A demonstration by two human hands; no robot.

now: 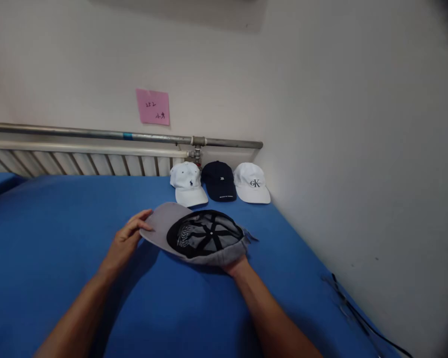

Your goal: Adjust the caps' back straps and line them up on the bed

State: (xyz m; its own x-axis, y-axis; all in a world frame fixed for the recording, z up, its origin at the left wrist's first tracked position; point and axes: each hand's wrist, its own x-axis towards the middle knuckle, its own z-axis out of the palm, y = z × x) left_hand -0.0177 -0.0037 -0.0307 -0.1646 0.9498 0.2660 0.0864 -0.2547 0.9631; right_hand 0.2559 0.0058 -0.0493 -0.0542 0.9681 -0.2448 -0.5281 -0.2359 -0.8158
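A grey baseball cap point(224, 256) is held upside down above the blue surface, its black-taped inside facing up and its brim pointing left. My left hand point(129, 233) pinches the edge of the brim between thumb and fingers. Under the back of the crown is my right hand point(237, 266); its fingers are hidden by the cap. Just beyond stand three caps in a row: a white cap with a small dark emblem point(186, 180), a dark navy cap point(219, 180) and a white cap with dark letters point(251, 181).
The blue surface point(59, 248) runs back to a radiator point(78, 161) with a metal pipe point(157, 136) above it. On the wall is a pink note point(153, 107). A black cable point(362, 318) lies along the right edge beside the wall.
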